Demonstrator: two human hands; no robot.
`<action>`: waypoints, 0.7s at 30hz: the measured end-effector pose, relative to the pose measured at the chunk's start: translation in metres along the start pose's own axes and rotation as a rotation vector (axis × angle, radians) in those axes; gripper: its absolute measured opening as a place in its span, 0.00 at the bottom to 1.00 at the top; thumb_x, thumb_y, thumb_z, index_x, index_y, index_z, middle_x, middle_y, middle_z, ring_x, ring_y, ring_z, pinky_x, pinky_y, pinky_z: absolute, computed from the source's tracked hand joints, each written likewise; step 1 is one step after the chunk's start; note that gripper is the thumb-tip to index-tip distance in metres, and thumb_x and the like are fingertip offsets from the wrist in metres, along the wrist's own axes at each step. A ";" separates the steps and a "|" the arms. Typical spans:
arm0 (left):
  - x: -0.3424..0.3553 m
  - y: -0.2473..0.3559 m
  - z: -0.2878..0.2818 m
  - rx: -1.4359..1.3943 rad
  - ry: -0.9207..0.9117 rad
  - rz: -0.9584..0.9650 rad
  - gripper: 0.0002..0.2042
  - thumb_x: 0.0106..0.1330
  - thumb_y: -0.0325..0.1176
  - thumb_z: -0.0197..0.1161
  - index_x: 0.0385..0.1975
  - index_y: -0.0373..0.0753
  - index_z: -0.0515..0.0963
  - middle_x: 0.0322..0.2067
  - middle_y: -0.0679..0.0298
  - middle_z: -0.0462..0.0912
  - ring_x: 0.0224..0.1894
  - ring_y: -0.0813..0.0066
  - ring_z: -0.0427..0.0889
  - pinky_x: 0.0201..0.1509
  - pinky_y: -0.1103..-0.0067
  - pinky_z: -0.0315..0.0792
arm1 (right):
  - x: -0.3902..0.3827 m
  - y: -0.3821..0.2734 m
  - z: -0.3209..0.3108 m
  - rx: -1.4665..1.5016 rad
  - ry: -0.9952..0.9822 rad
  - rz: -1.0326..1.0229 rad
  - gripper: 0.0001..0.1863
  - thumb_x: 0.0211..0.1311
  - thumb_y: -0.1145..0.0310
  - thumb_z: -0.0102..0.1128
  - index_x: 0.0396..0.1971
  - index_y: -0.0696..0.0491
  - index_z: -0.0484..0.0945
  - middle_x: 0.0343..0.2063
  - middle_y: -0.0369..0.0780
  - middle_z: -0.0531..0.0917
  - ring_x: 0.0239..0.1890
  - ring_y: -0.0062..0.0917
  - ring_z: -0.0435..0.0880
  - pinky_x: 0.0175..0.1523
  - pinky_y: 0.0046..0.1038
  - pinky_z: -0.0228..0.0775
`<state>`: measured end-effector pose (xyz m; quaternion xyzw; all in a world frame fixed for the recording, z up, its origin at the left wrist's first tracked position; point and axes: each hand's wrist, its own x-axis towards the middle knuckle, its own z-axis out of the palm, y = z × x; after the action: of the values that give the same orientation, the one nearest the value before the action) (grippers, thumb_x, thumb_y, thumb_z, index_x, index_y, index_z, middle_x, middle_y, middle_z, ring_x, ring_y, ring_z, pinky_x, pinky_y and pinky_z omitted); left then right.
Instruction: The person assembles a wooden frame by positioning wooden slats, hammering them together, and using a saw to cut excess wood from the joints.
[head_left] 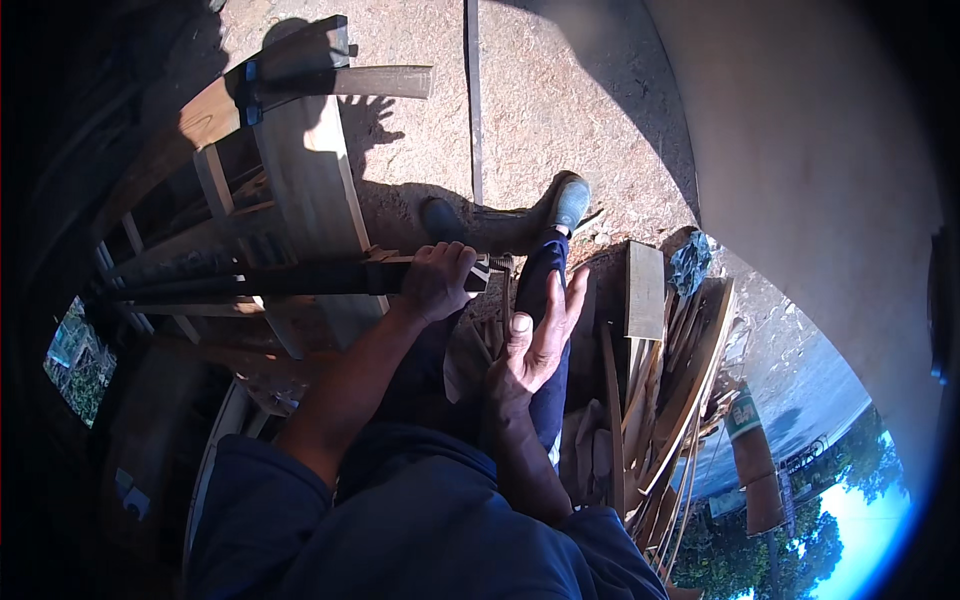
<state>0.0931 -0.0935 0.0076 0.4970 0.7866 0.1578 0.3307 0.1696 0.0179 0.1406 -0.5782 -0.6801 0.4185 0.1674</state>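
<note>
My left hand [438, 280] is wrapped around the near end of a long dark bar clamp [330, 278]. The bar runs off to the left along a wooden frame, and a coiled or threaded metal part [500, 263] shows at its right end. My right hand [540, 350] is held up in front of my body, fingers stretched out and thumb raised, with nothing in it. It is apart from the clamp, just below and right of its end. The wooden frame [310, 180], made of planks and crosspieces, stands at the left, partly in deep shadow.
A pile of wood strips [665, 400] and a short board [644, 290] lie at my right, beside a crumpled dark plastic bag [690, 262]. A grey-brown bar [390, 82] juts from the frame over the sunlit dirt floor [560, 100]. A large pale panel [800, 180] rises at the right.
</note>
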 end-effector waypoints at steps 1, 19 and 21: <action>-0.002 -0.001 0.001 -0.001 -0.021 -0.017 0.21 0.50 0.39 0.69 0.40 0.39 0.71 0.33 0.61 0.76 0.36 0.62 0.79 0.37 0.66 0.72 | -0.004 0.007 -0.001 0.086 -0.091 -0.073 0.23 0.69 0.55 0.57 0.54 0.57 0.77 0.55 0.51 0.76 0.56 0.39 0.79 0.61 0.39 0.69; 0.007 0.009 0.003 -0.066 0.232 0.000 0.18 0.56 0.42 0.68 0.41 0.38 0.75 0.32 0.58 0.77 0.38 0.58 0.79 0.41 0.64 0.72 | 0.086 0.010 0.065 -0.093 -0.261 -0.195 0.07 0.60 0.72 0.61 0.38 0.56 0.80 0.24 0.49 0.83 0.27 0.44 0.86 0.34 0.40 0.79; 0.002 -0.007 0.004 -0.012 0.105 0.030 0.19 0.53 0.40 0.70 0.41 0.38 0.74 0.33 0.57 0.77 0.38 0.58 0.79 0.41 0.63 0.72 | 0.100 0.004 0.078 -0.219 -0.266 -0.137 0.06 0.60 0.71 0.58 0.36 0.55 0.78 0.23 0.51 0.83 0.28 0.45 0.86 0.35 0.43 0.79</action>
<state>0.0902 -0.0953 0.0002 0.4977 0.7944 0.1935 0.2895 0.0891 0.0812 0.0659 -0.4851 -0.7755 0.4021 0.0400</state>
